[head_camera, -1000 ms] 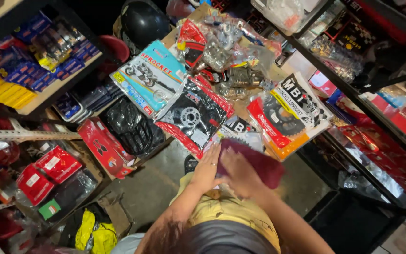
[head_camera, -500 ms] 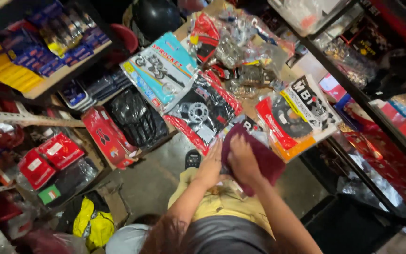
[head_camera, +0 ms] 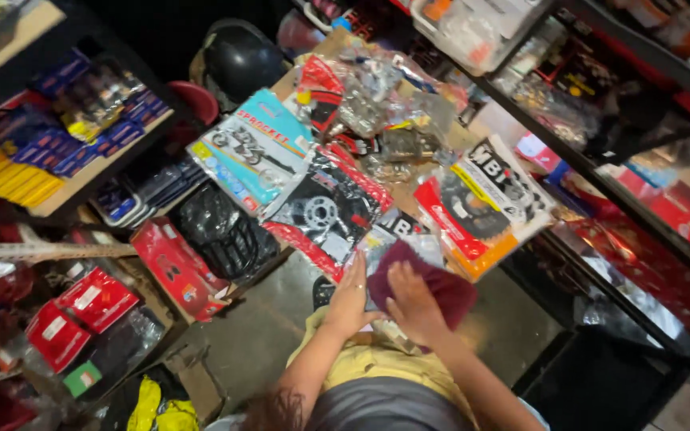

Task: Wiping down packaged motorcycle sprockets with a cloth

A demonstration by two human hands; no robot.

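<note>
Head view, looking straight down in a cramped parts shop. Right hand (head_camera: 410, 302) lies flat, fingers spread, palm down on a maroon cloth (head_camera: 434, 286); pressing on it, not gripping. The cloth sits on a clear plastic packet (head_camera: 393, 239) at the near edge of the pile of goods, just in front of the person's lap. Left hand (head_camera: 350, 297) is open too, fingers stretched forward, resting on the packet's left edge and touching the cloth's left side; nothing closed in it. Both forearms come up from bottom centre over yellow trousers (head_camera: 365, 359).

Just beyond the hands: a black-and-red sprocket pack (head_camera: 325, 211), a pale blue sprocket pack (head_camera: 253, 148) to its left, and a white, red and orange chain kit pack (head_camera: 485, 199) to the right. More bagged metal parts (head_camera: 377, 112) lie further back. A black helmet (head_camera: 241, 60) sits at the top. Red boxes (head_camera: 177, 267) and a black netted bundle (head_camera: 221, 231) are on the left, near the concrete floor (head_camera: 269, 327). Shelves with blue and yellow boxes (head_camera: 49, 152) stand far left; a dark metal rack (head_camera: 600, 160) runs down the right.
</note>
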